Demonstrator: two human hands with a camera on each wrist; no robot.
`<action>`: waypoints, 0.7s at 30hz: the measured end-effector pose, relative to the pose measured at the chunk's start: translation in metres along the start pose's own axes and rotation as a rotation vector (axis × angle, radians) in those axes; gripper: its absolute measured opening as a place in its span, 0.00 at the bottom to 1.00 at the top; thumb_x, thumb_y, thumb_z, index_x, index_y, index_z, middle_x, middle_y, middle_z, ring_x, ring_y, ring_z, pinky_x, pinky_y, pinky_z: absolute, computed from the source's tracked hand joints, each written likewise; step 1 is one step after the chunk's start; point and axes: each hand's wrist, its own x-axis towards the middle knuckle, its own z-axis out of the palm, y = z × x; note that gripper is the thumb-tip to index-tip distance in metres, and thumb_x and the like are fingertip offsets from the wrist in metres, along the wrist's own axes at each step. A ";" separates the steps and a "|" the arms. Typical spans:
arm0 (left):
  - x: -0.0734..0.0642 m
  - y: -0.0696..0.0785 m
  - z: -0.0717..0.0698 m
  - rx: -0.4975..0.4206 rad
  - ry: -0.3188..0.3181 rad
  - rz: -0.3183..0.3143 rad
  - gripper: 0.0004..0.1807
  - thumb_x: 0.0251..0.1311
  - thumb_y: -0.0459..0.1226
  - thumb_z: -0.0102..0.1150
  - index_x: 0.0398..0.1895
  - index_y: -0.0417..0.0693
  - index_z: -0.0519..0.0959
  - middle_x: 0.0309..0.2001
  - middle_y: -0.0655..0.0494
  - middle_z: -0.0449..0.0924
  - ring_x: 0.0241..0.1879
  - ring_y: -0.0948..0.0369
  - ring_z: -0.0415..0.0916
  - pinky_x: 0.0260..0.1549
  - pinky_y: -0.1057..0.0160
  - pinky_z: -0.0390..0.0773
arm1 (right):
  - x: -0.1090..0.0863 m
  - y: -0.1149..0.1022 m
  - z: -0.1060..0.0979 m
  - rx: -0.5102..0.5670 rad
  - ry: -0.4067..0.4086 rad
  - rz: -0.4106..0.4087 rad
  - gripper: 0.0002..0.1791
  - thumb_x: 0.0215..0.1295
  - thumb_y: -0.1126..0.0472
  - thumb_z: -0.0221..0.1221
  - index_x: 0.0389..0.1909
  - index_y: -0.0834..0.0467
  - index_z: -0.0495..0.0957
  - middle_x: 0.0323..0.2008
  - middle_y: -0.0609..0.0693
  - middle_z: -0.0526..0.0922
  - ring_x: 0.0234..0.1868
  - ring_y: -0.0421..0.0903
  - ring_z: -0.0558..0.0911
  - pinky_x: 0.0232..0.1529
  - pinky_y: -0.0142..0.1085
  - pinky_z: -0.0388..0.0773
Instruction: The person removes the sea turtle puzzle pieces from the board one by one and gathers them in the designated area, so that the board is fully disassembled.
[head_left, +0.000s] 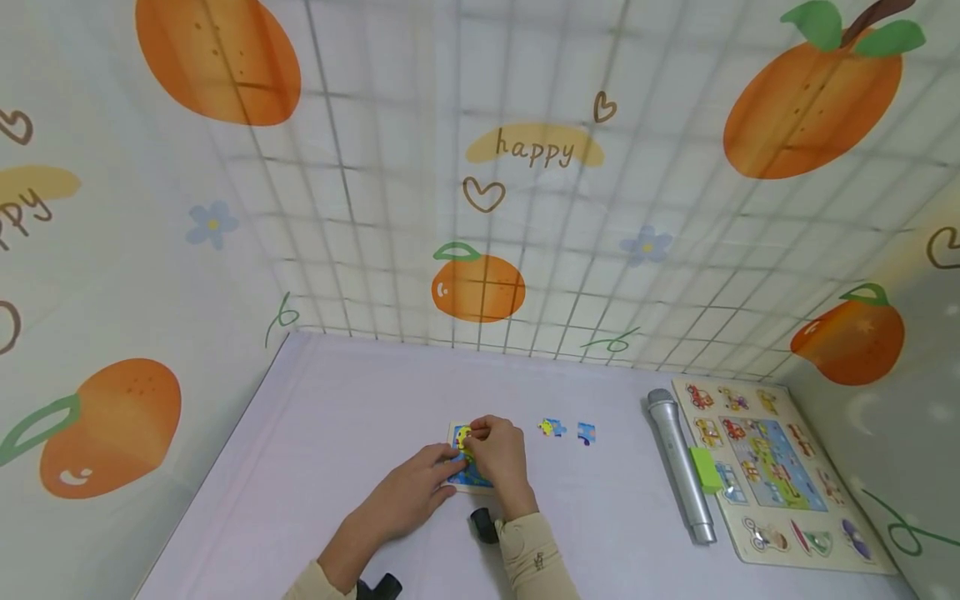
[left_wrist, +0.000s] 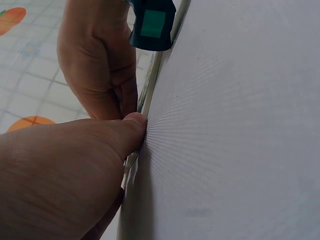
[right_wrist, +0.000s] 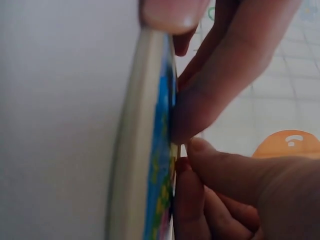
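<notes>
A small jigsaw puzzle board (head_left: 472,477) with a pale rim and a blue and yellow picture lies flat on the table. My left hand (head_left: 411,492) reaches over its left side, fairly straight fingers pressing on the picture. In the right wrist view its thumb (right_wrist: 172,15) sits at the board's edge. My right hand (head_left: 501,457) bends over the upper part of the board and pinches a puzzle piece (head_left: 462,433) with yellow on it, mostly hidden by the fingertips. Two loose pieces, one yellow and blue (head_left: 552,427), one blue (head_left: 587,433), lie right of the hands.
A silver microphone-shaped cylinder (head_left: 681,467) lies to the right, a lime-green block (head_left: 705,470) against it. Beyond is a large wooden picture puzzle board (head_left: 772,546). Printed fabric walls (head_left: 480,208) enclose the table (head_left: 360,392) at the back and sides.
</notes>
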 end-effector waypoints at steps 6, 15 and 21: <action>0.000 -0.001 0.001 -0.002 -0.001 -0.002 0.24 0.73 0.48 0.58 0.70 0.55 0.76 0.70 0.56 0.70 0.71 0.58 0.69 0.66 0.55 0.77 | 0.000 0.003 0.000 0.014 -0.014 -0.017 0.08 0.62 0.62 0.69 0.41 0.58 0.88 0.33 0.47 0.90 0.37 0.43 0.87 0.44 0.41 0.86; 0.000 -0.001 0.000 0.001 -0.007 -0.005 0.24 0.74 0.48 0.57 0.70 0.56 0.75 0.69 0.57 0.70 0.70 0.59 0.69 0.67 0.55 0.76 | 0.002 0.007 0.000 0.036 -0.023 -0.006 0.09 0.64 0.59 0.69 0.44 0.56 0.89 0.35 0.45 0.90 0.39 0.41 0.86 0.45 0.39 0.86; 0.001 -0.001 0.000 0.007 -0.012 -0.012 0.24 0.74 0.49 0.56 0.71 0.58 0.75 0.69 0.57 0.70 0.70 0.58 0.70 0.66 0.54 0.77 | 0.003 0.008 -0.004 0.060 0.002 -0.018 0.11 0.65 0.58 0.69 0.46 0.55 0.89 0.37 0.47 0.90 0.36 0.40 0.85 0.37 0.34 0.85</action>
